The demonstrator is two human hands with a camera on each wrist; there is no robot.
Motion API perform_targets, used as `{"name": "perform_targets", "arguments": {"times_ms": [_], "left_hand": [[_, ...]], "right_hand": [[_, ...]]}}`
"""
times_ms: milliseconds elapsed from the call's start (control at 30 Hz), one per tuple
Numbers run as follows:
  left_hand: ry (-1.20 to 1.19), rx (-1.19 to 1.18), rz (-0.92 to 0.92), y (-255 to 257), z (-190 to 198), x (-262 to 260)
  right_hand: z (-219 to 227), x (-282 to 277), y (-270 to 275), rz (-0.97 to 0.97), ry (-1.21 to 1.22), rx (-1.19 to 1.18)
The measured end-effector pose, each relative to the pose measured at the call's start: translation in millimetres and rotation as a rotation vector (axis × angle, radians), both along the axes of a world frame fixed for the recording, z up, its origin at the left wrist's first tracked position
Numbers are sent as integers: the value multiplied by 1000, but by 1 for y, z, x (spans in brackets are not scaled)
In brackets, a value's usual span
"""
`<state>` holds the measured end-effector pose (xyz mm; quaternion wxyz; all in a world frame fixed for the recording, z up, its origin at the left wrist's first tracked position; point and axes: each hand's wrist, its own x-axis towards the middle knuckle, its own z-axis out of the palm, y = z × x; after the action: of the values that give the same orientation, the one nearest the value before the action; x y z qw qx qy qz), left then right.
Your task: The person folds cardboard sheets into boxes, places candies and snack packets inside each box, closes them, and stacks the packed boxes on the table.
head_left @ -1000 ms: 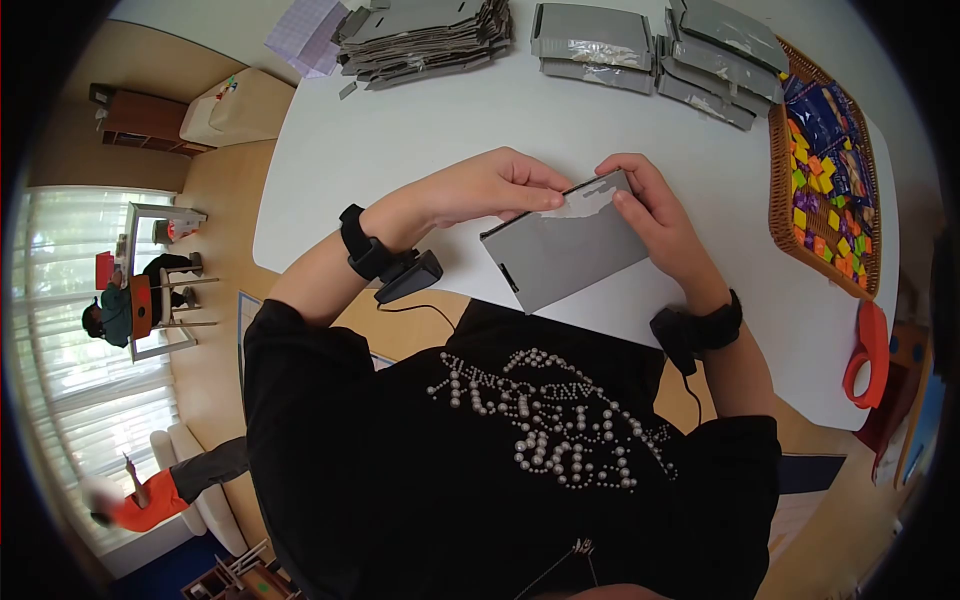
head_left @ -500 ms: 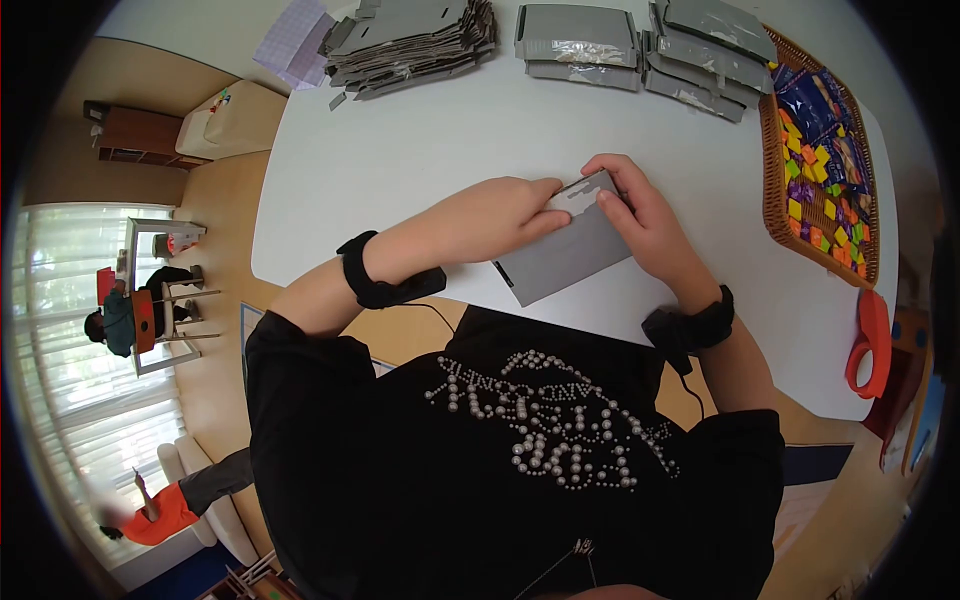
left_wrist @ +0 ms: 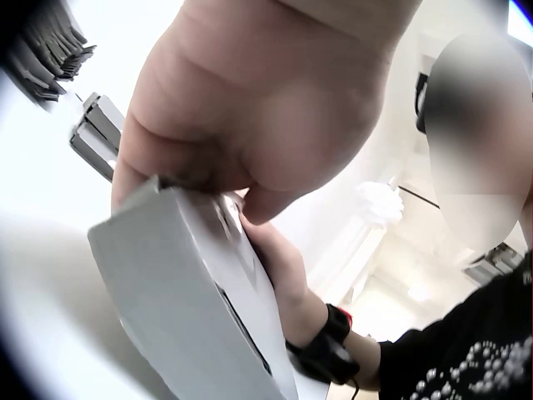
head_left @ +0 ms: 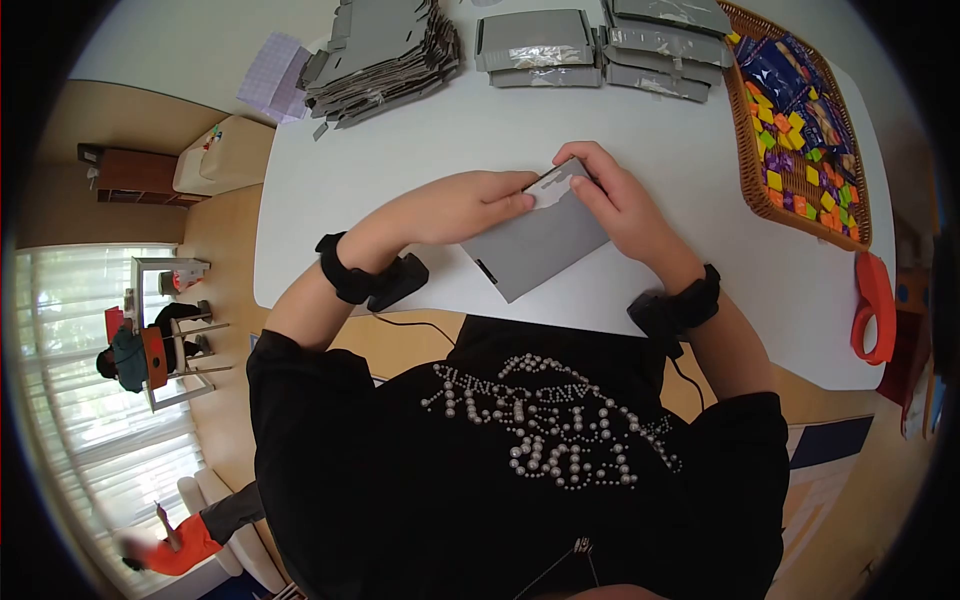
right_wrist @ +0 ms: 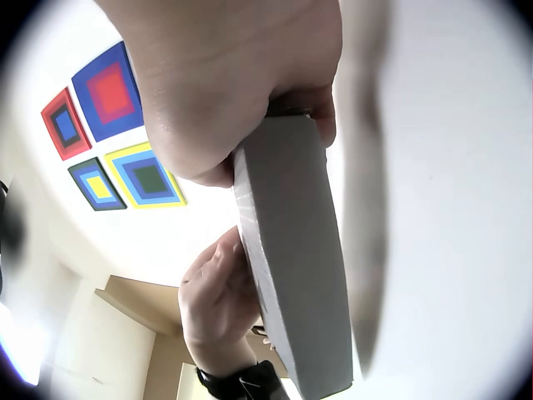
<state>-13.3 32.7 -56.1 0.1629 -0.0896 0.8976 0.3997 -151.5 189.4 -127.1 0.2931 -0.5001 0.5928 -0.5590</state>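
Observation:
A flat grey cardboard box (head_left: 540, 250) is held at a slant over the near part of the table. Along its far edge runs a shiny pale patch (head_left: 552, 185), which looks like clear tape. My left hand (head_left: 455, 208) grips the left part of that edge, thumb on the upper face and fingers mostly hidden behind. The right hand (head_left: 622, 208) pinches the far right corner, its thumb on top beside the patch. In the left wrist view a dark slot (left_wrist: 241, 329) shows on the box. The right wrist view shows a plain narrow side (right_wrist: 300, 250) of it.
At the back left of the white table (head_left: 350, 165) lies a stack of flattened grey cardboard (head_left: 375, 60), with patterned paper (head_left: 272, 80) beside it. Taped grey boxes (head_left: 535, 45) are piled at the back. A wicker basket (head_left: 752, 170) of wrapped sweets and red tape (head_left: 873, 305) are to the right.
My left hand has shifted over the box's far left corner and now covers it. The right hand keeps its grip. The head view has swung, so table items appear further left.

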Motion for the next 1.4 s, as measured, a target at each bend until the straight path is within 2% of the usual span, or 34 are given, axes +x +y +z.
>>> {"name": "perform_targets", "arguments": {"times_ms": [67, 100, 133, 200, 300, 433, 500, 567, 633, 733, 800, 933, 1000, 1067, 1200, 1333, 1400], "left_hand": [[-25, 143, -78, -12, 3, 0], [-17, 250, -44, -15, 3, 1], [-20, 248, -49, -20, 5, 0], [-125, 436, 16, -27, 7, -1], [-74, 484, 73, -17, -5, -1], [-135, 478, 61, -19, -8, -5], [-181, 462, 20, -22, -12, -4], [-209, 438, -13, -24, -14, -4], [-239, 417, -43, -24, -12, -3], [-236, 508, 26, -26, -4, 0], [-224, 658, 45, -32, -7, 0], [-217, 639, 75, -25, -2, 2], [-224, 571, 14, -26, -2, 1], [-211, 523, 40, -23, 0, 0], [-192, 425, 47, -15, 1, -1], [-152, 438, 62, -8, -6, 1], [-113, 362, 77, -8, -5, 2]], "right_hand": [[-1, 1, -1, 15, -19, -71], [0, 2, 0, 9, -22, -74], [2, 2, 1, 24, -19, -53], [3, 3, 2, 34, -19, -34], [0, 3, 1, 28, -31, -50], [1, 3, 2, 53, 9, -38], [5, 4, 4, 58, 27, -40], [13, 3, 7, 138, 29, 92], [10, 3, 7, 140, 22, 83], [7, 3, 5, 137, -1, 50], [7, 3, 5, 129, -18, 25], [6, 5, 5, 110, -7, 3], [7, 6, 5, 86, 3, -39], [10, 3, 7, 135, -2, 37], [8, 3, 6, 117, 0, 38], [13, 3, 8, 116, 99, 27], [15, 3, 8, 105, 131, 9]]}}
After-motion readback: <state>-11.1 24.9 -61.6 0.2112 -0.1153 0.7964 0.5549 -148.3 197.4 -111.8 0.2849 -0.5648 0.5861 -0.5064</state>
